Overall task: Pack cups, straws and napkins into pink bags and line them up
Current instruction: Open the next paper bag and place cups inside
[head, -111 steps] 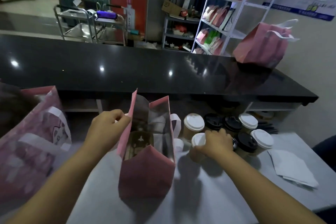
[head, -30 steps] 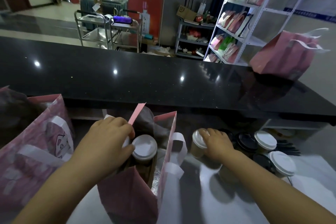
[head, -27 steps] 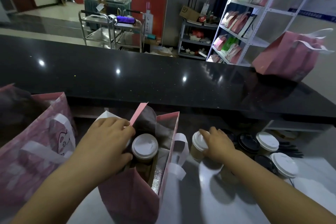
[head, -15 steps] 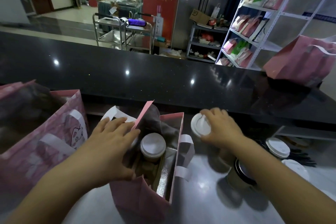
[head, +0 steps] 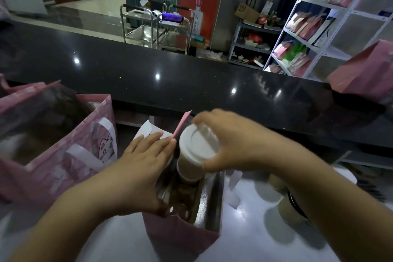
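An open pink bag stands on the white table in front of me. My left hand rests flat with straight fingers against the bag's left wall and holds its mouth open. My right hand grips a white-lidded paper cup by its rim, tilted, right above the bag's opening. A cardboard holder sits inside the bag. Whether another cup is under the held one is hidden.
A second pink bag with white handles stands at the left. More cups sit under my right forearm. A black counter runs across behind, with a third pink bag at its right end.
My right hand lifted a white-lidded cup from the group at the right and carried it left over the bag's mouth. My left hand stayed on the bag's left wall.
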`<action>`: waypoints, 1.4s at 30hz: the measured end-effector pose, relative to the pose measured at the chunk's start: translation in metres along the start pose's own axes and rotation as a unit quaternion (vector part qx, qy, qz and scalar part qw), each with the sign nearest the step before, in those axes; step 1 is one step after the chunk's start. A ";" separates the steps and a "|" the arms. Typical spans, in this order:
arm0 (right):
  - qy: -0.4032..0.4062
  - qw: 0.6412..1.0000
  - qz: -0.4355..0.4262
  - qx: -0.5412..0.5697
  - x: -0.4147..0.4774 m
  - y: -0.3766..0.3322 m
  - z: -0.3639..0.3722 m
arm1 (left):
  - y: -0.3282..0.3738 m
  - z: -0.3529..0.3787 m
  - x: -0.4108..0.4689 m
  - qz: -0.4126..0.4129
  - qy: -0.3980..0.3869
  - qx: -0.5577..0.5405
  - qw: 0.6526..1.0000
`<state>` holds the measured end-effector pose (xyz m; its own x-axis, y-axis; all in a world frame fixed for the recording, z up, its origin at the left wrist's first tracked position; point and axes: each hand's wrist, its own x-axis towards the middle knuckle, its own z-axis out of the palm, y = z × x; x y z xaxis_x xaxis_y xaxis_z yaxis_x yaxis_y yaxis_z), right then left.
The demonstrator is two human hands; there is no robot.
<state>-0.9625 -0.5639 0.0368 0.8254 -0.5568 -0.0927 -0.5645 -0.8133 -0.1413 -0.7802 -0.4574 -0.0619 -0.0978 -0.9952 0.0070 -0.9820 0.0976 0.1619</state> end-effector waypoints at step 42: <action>-0.317 0.936 -0.025 -0.153 0.067 -0.010 0.118 | 0.003 0.000 0.019 0.062 -0.005 -0.052 0.997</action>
<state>-0.9012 -0.5729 -0.0844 0.6325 -0.3832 -0.6731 -0.4196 -0.9000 0.1181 -0.7851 -0.4764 -0.0613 -0.2188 -0.9755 0.0227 -0.9403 0.2170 0.2623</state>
